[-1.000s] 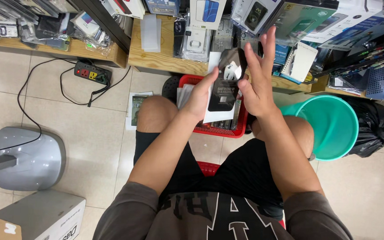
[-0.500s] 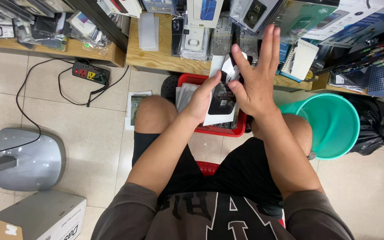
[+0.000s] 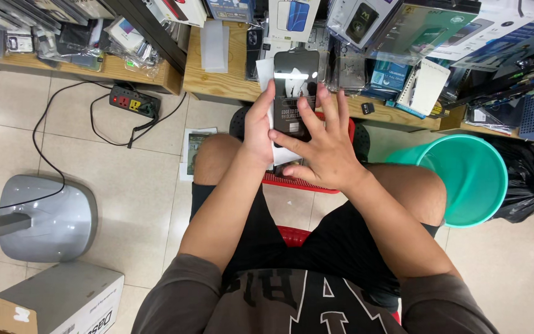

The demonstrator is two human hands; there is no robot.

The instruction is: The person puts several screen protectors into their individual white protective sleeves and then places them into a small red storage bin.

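I sit above a red basket [image 3: 292,181] on the floor. My left hand [image 3: 258,127] grips the left edge of a flat black rectangular sheet [image 3: 294,80] with a white packet behind it, held upright in front of me. My right hand [image 3: 319,145] lies over the sheet's lower front, fingers spread across its face. The basket's contents are mostly hidden behind my hands.
A green bucket [image 3: 465,179] stands at my right knee, a black bag [image 3: 529,179] beyond it. Wooden shelves [image 3: 217,80] ahead hold many boxed and bagged accessories. A power strip [image 3: 134,100] with cable lies at left, a grey stand base [image 3: 47,216] and boxes [image 3: 63,300] nearer.
The dark, crumpled-looking item between my hands has given way to a flat black sheet held upright. My right hand came down from open in the air to lying flat on it.
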